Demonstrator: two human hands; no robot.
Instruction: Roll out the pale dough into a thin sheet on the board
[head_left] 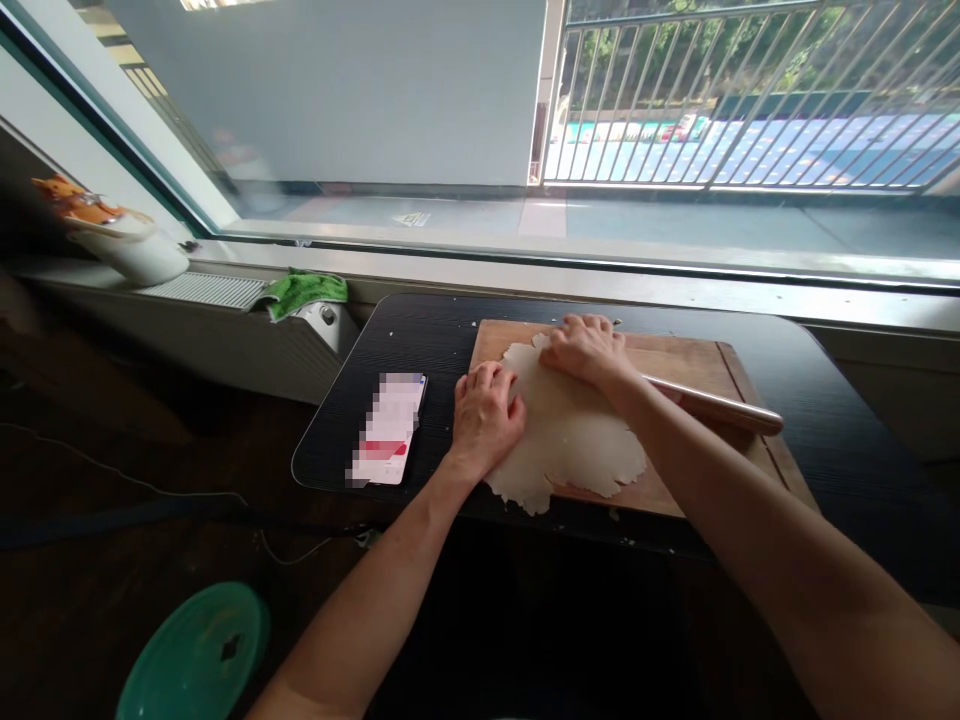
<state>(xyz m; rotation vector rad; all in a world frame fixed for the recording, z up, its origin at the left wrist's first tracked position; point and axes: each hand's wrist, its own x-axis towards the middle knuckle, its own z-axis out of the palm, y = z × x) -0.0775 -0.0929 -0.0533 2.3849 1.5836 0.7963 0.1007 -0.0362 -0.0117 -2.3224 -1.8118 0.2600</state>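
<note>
A thin, ragged-edged sheet of pale dough [574, 435] covers the left part of a wooden board [675, 352] and hangs a little over its front edge. My left hand [486, 412] rests at the dough's left edge, fingers curled down; whether they grip the dough is hidden. My right hand [589, 348] lies on the far edge of the sheet with its fingers bent over the dough; the fingertips are not clear. Beside my right forearm, a rolling pin [739, 412] lies on the right side of the board, partly hidden by the arm.
On the dark table [337, 420] a phone [390, 430] lies left of the board. A green cloth [304, 292] and a white pot [135, 250] are on the radiator at the left. A green basin [196, 655] stands low at the front left. Behind the table is a window.
</note>
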